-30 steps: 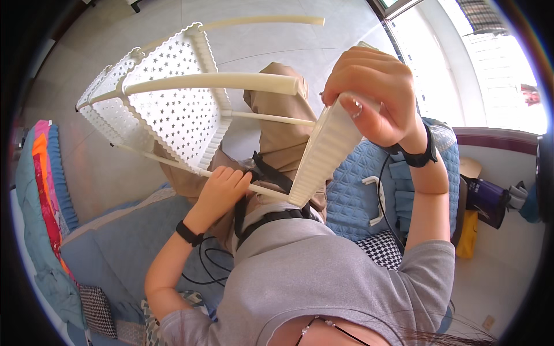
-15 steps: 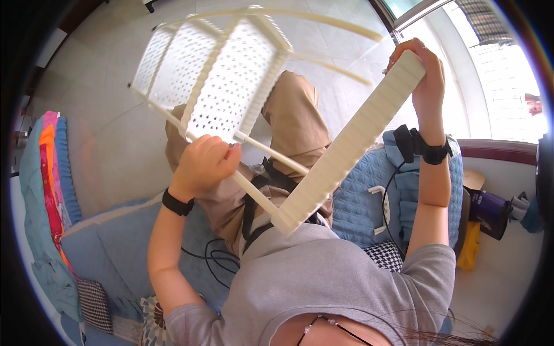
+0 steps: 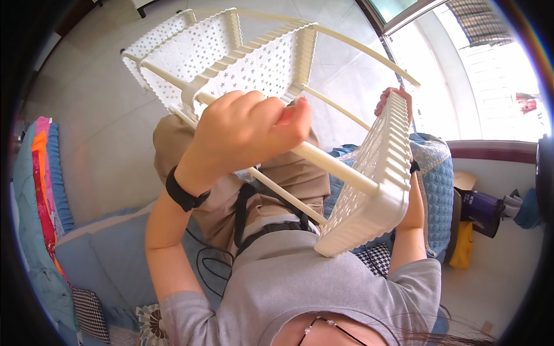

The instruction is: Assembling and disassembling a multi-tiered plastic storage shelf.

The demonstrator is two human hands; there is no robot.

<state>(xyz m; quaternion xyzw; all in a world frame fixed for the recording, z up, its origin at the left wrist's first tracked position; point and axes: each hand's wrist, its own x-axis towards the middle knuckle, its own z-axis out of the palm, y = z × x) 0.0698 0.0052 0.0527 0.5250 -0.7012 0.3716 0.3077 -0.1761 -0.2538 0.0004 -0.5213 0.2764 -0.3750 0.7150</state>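
Observation:
A cream plastic tiered rack (image 3: 254, 66) is held tilted above my lap, its trays pierced with small star-shaped holes. My left hand (image 3: 248, 130) is closed round one of its poles (image 3: 334, 167), between a middle tray and the end tray (image 3: 375, 173). That end tray stands on edge close to my chest, at the right. My right hand (image 3: 398, 101) grips its far end, with the fingers partly hidden behind it. A long curved pole (image 3: 369, 52) ends beside my right hand, apart from the end tray. Another pole passes behind the tray, where its end is hidden.
I sit on a blue quilted sofa (image 3: 104, 254). Folded coloured cloths (image 3: 43, 184) lie at the left, and a black cable (image 3: 202, 265) loops beside my hip. A purple container (image 3: 479, 210) and a yellow bag (image 3: 461, 245) are at the right, below a bright window.
The rack has turned, so the end tray's holed face now shows. My left hand has moved up and right with the pole; my right hand has come down and left, still on the tray.

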